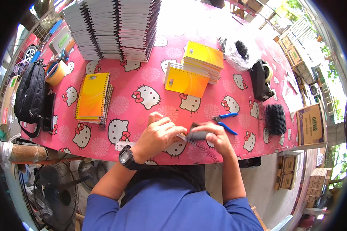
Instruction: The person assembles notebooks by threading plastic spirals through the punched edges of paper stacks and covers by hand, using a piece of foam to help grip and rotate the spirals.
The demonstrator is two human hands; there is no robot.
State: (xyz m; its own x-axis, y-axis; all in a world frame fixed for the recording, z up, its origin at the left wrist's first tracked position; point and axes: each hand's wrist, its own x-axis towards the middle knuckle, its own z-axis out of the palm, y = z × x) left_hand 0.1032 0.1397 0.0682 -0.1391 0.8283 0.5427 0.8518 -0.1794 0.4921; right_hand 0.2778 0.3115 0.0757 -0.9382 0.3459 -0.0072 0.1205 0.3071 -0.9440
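Observation:
Near the table's front edge, my left hand (158, 134) is closed, its fingers bent around a thin, pale-edged item mostly hidden beneath them. Just right of it, my right hand (219, 139) curls over a dark grey object (198, 134), blurred and too unclear to name. A black spiral binding coil (203, 149) trails from between the hands toward my right wrist. Blue-handled pliers (226, 122) lie beyond my right hand with their handles spread. Yellow-orange spiral notebooks (92, 96) are stacked at the left, and loose-looking yellow-orange pads (187, 80) are piled farther back.
Tall stacks of bound books (112, 30) stand at the back left. A black bag (30, 90) and brown tape rolls (55, 73) sit on the left. To the right are a tape dispenser (261, 81), a bundle of black coils (275, 119) and a cardboard box (311, 125).

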